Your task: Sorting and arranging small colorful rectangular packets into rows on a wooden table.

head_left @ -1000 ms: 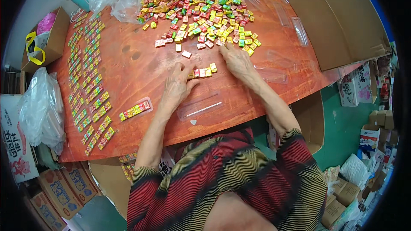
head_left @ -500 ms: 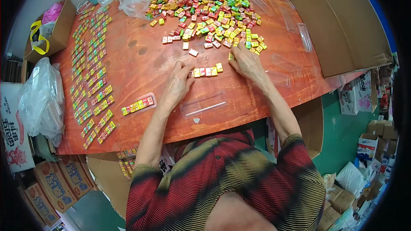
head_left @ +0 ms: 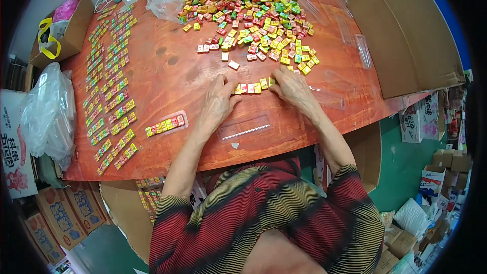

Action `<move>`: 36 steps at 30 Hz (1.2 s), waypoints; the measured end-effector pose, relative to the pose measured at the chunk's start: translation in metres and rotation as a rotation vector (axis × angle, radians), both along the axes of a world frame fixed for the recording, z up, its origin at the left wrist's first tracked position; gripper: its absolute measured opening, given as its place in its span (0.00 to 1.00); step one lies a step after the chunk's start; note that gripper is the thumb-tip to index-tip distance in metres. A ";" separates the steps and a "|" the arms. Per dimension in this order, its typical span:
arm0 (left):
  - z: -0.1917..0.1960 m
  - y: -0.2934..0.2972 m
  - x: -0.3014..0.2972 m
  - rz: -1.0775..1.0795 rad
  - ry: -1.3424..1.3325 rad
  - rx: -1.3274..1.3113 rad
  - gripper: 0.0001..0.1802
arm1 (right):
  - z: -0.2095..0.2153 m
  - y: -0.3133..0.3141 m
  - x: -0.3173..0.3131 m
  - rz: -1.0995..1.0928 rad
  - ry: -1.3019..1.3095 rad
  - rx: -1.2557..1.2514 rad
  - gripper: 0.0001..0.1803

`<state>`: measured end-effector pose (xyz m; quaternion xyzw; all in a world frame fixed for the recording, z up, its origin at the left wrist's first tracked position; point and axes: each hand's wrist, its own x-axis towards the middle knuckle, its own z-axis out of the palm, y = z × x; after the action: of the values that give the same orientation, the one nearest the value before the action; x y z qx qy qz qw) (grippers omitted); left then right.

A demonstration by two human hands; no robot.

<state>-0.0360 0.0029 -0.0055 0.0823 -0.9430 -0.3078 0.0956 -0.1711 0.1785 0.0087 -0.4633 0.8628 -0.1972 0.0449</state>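
Nearest, a clear tray [head_left: 245,124] lies on the counter [head_left: 157,86]. Beyond it the row [head_left: 250,88] runs left to right between the hands, its pieces' long axes pointing toward the pile. Left hand [head_left: 218,97]: grip apart, at the row's left end. Right hand [head_left: 295,90]: grip clamped on a yellow box [head_left: 272,80] just beside the right end. Farther lies the pile [head_left: 243,7].

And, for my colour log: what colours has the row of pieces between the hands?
The row of pieces shows yellow and pinkish red, best in the head view.
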 end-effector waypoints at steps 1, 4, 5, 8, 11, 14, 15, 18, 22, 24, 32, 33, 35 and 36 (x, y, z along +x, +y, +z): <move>0.000 -0.001 -0.001 0.004 0.002 -0.002 0.25 | 0.000 0.000 0.001 0.001 -0.023 0.019 0.16; 0.000 0.003 -0.002 0.006 0.053 -0.014 0.25 | -0.002 0.003 0.001 0.016 -0.052 0.038 0.15; 0.000 0.005 -0.003 0.011 0.112 -0.032 0.25 | -0.001 0.004 0.001 0.016 -0.054 0.041 0.15; 0.003 0.011 -0.004 0.009 0.147 -0.149 0.26 | 0.002 0.006 -0.001 0.028 -0.105 0.013 0.16; 0.003 0.013 -0.006 0.002 0.096 -0.214 0.30 | 0.004 0.002 0.000 0.001 -0.112 0.105 0.19; 0.003 0.017 -0.008 0.005 0.142 -0.253 0.29 | 0.012 -0.003 0.003 0.009 -0.084 0.114 0.20; 0.003 0.017 -0.009 0.003 0.144 -0.254 0.29 | 0.013 -0.006 0.004 0.059 -0.051 0.034 0.18; 0.003 0.021 -0.012 0.007 0.132 -0.315 0.27 | 0.005 -0.013 0.004 0.128 0.088 -0.079 0.16; 0.000 0.023 -0.013 0.039 0.142 -0.319 0.23 | -0.002 -0.012 0.011 0.113 0.095 -0.017 0.16; -0.002 0.023 -0.013 0.058 0.178 -0.323 0.21 | -0.004 -0.014 0.015 0.118 0.080 -0.035 0.15; 0.003 0.017 0.000 0.141 0.074 -0.296 0.21 | -0.003 -0.042 -0.006 0.055 0.079 -0.072 0.13; 0.004 0.018 0.000 0.139 0.072 -0.299 0.21 | 0.000 -0.053 -0.017 -0.004 0.140 -0.125 0.12; 0.004 0.017 0.000 0.140 0.106 -0.302 0.21 | 0.001 -0.075 -0.036 -0.064 0.194 -0.177 0.11; 0.004 0.017 -0.001 0.136 0.102 -0.301 0.21 | -0.001 -0.085 -0.043 -0.071 0.221 -0.171 0.10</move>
<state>-0.0371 0.0200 -0.0019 0.1152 -0.9647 -0.1596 0.1751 -0.2138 0.0940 0.0079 -0.4536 0.8584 -0.2191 -0.0970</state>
